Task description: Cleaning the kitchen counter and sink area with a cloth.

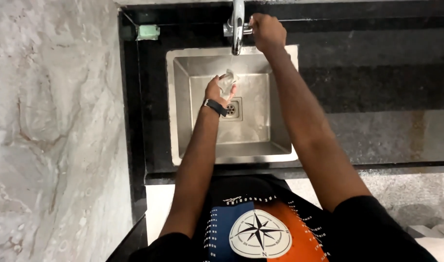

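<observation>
My left hand (217,90) holds a clear glass (227,81) inside the steel sink (183,97), under the spout of the chrome tap (237,24). Water seems to run from the spout onto the glass. A black band sits on my left wrist. My right hand (266,30) reaches to the back of the counter and grips the tap's handle beside the spout. The sink's drain (231,109) lies just right of my left wrist.
A black stone counter (367,82) surrounds the sink and stretches to the right. A small green block (148,32) rests at the back left corner. A marble wall (52,131) rises on the left, close to the sink.
</observation>
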